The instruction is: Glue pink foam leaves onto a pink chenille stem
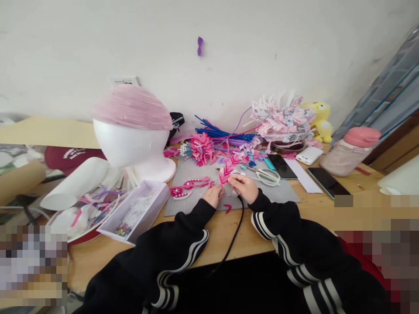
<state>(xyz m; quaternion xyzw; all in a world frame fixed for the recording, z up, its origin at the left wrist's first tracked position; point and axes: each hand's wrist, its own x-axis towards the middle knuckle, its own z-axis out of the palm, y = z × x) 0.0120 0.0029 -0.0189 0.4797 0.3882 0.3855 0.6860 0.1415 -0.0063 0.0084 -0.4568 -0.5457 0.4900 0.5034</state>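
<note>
White lettering on the maroon cap [67,156], far left of the grey mat [196,203], too small to read; no other writing legible

Pink chenille-stem ornament [225,173], feather-like with angled barbs, over the middle of the grey mat, pinched from both sides. Left hand [213,194] at the ornament's lower left, fingers closed on its base stem. Right hand [244,186] at its lower right, fingertips closed on the stem just beside the left hand, thumb and forefinger nipped together. Both wrists in black sleeves with white stripes, resting at the near edge of the grey mat. Black cable [236,226] trailing from under the right hand off the mat's near edge toward the lap

Loose pink bent piece [228,208] on the mat between the two wrists. Pearl-studded pink loops [186,187] on the mat's left part, just beside the left hand. Scissors [265,174] on the mat's right part, near the right hand. White foam head [132,146] with a pink pleated cap at the mat's far left corner. White box of beads [135,209] touching the mat's left edge. Bundle of blue and purple stems [219,133] beyond the mat's far edge. Two dark phones [283,165] to the mat's right, lying flat
</note>
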